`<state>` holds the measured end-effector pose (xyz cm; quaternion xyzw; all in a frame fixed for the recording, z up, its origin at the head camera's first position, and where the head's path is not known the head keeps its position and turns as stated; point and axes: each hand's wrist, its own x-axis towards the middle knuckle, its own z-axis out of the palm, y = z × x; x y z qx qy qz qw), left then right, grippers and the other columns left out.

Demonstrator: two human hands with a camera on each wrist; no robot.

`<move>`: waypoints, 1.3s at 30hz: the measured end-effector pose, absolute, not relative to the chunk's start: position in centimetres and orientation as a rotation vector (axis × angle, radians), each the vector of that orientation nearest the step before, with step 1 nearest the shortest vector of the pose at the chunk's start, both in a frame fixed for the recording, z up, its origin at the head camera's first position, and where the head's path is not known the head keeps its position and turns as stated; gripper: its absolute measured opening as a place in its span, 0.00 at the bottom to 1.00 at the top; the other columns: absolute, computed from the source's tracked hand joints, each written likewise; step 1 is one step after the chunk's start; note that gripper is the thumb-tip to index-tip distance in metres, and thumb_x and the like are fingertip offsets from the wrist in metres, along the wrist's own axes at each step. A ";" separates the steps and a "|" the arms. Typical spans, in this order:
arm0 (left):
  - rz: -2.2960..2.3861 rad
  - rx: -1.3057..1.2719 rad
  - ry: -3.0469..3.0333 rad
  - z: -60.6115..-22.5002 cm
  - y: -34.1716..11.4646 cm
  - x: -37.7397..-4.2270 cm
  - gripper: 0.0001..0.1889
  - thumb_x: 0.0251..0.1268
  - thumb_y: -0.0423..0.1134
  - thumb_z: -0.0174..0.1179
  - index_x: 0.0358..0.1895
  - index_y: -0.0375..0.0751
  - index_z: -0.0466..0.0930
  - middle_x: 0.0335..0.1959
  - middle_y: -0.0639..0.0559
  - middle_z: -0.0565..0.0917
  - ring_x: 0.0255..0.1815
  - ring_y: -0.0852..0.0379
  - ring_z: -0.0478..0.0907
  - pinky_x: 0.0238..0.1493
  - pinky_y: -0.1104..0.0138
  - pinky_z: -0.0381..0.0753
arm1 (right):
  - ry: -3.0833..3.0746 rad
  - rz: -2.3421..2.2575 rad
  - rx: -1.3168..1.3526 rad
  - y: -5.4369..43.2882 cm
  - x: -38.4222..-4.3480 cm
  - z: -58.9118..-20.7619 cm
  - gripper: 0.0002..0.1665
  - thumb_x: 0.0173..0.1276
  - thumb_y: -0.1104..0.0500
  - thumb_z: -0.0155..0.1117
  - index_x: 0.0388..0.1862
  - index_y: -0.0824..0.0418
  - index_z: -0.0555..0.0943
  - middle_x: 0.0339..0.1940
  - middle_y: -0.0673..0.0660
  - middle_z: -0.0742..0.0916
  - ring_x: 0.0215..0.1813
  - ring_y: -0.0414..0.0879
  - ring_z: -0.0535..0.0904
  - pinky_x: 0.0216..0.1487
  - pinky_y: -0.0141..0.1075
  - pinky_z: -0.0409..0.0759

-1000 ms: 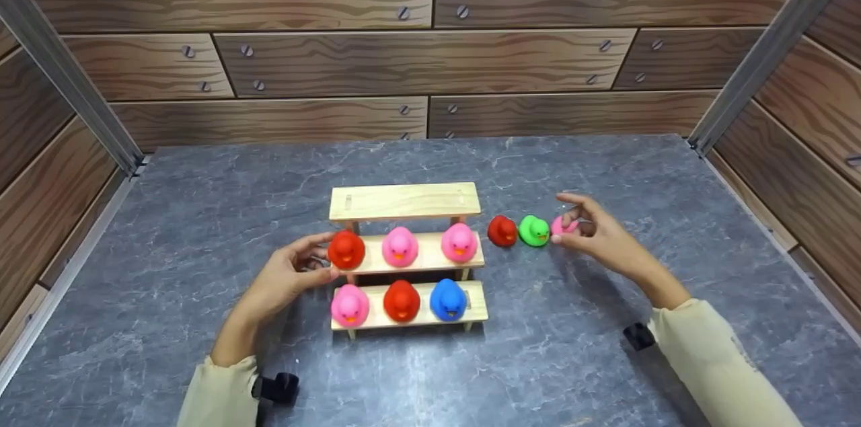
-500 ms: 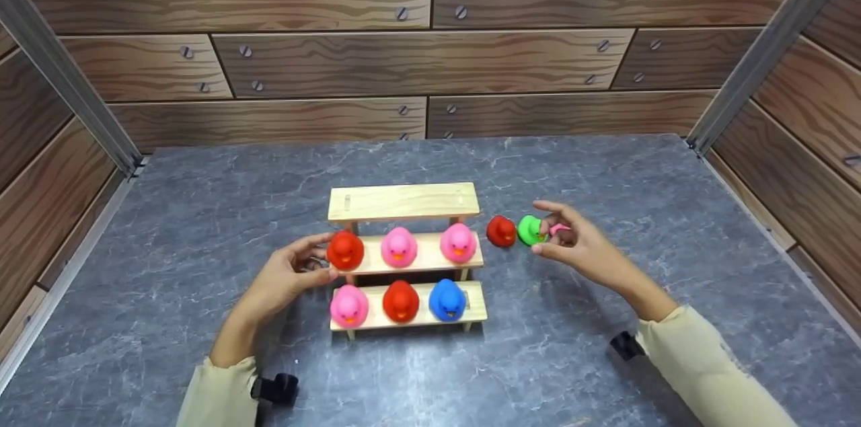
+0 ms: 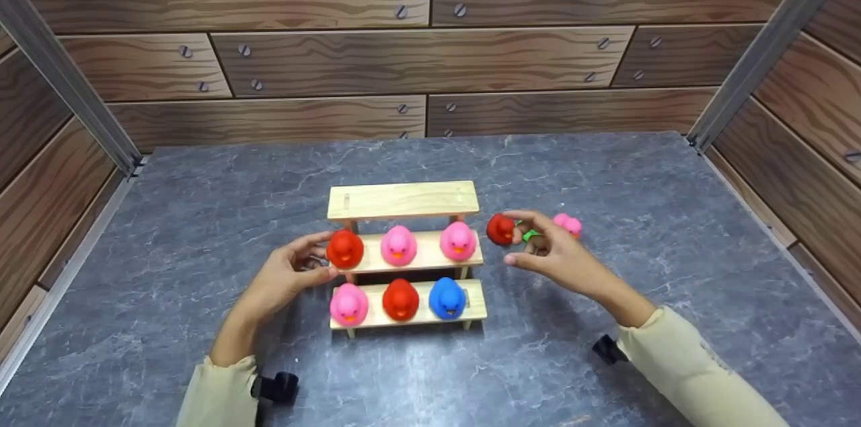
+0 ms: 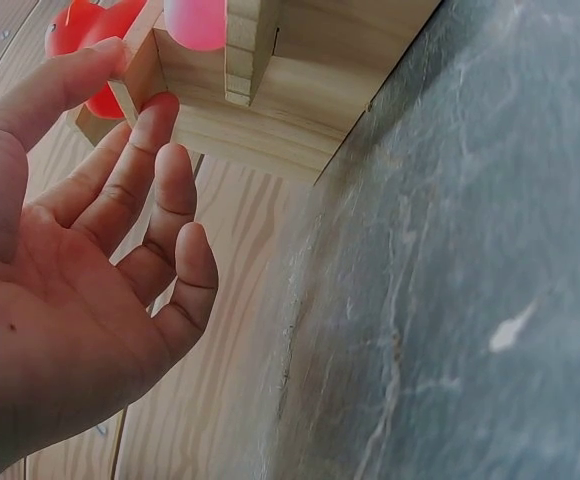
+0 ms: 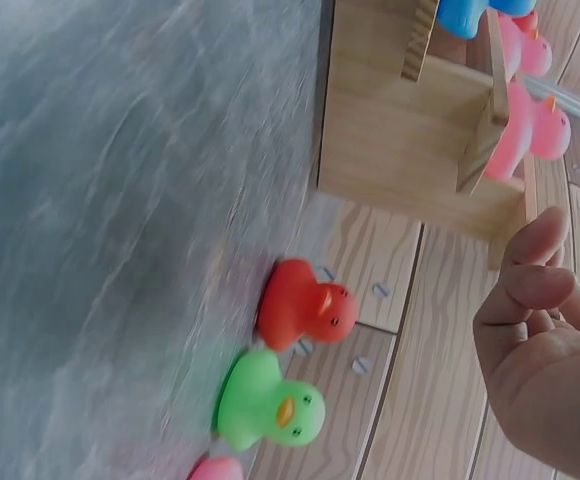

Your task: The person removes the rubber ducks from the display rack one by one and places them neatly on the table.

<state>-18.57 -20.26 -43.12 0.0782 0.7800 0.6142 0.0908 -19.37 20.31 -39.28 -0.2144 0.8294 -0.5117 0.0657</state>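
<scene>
A three-tier wooden stand (image 3: 403, 200) holds several rubber ducks on its two lower tiers. My left hand (image 3: 286, 276) grips the left end of the middle tier, thumb on the front and fingers behind, beside a red duck (image 3: 344, 249). To the right of the stand, my right hand (image 3: 555, 252) hovers with loosely bent fingers and holds nothing. In the head view it partly covers a green duck (image 3: 530, 235); another red duck (image 3: 500, 229) lies just beyond its fingertips. The right wrist view shows this red duck (image 5: 305, 305) and the green duck (image 5: 268, 402) apart from the hand.
On the middle tier are two pink ducks, one in the centre (image 3: 399, 246) and one at the right (image 3: 458, 241). The lower tier bears pink (image 3: 349, 304), red (image 3: 401, 300) and blue (image 3: 447, 298) ducks. A pink duck (image 3: 568, 225) lies right of the green one.
My right hand has moved left from the pink duck, across the green duck, toward the red one. The pink duck stays on the table. My left hand keeps its grip on the stand.
</scene>
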 end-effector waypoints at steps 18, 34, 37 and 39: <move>1.806 0.239 2.352 -43.0 -20.3 -18.6 0.33 0.55 0.30 0.66 0.66 0.30 0.67 0.42 0.47 0.84 0.38 0.59 0.76 0.38 0.72 0.75 | 2.528 -1.611 -0.712 16.6 -19.1 -40.1 0.35 0.59 0.58 0.72 0.62 0.69 0.71 0.39 0.58 0.76 0.34 0.37 0.70 0.35 0.25 0.69; 1.810 0.232 2.330 -43.1 -20.3 -18.6 0.33 0.56 0.30 0.67 0.67 0.30 0.67 0.41 0.50 0.84 0.37 0.59 0.75 0.37 0.73 0.74 | 2.575 -1.631 -0.666 14.8 -19.3 -41.0 0.32 0.56 0.60 0.74 0.58 0.68 0.74 0.32 0.56 0.74 0.29 0.37 0.66 0.31 0.23 0.65; 1.810 0.216 2.334 -43.1 -20.3 -18.6 0.33 0.56 0.30 0.67 0.66 0.30 0.67 0.40 0.50 0.83 0.37 0.59 0.75 0.37 0.73 0.74 | 2.584 -1.638 -0.653 14.6 -19.3 -41.0 0.31 0.56 0.62 0.73 0.58 0.68 0.75 0.31 0.55 0.73 0.28 0.36 0.65 0.30 0.23 0.64; 1.810 0.211 2.335 -43.1 -20.3 -18.6 0.33 0.56 0.30 0.67 0.66 0.31 0.67 0.41 0.50 0.83 0.37 0.58 0.75 0.37 0.73 0.74 | 2.587 -1.650 -0.639 14.4 -19.3 -40.9 0.30 0.56 0.62 0.73 0.57 0.69 0.75 0.30 0.55 0.73 0.28 0.36 0.65 0.30 0.23 0.64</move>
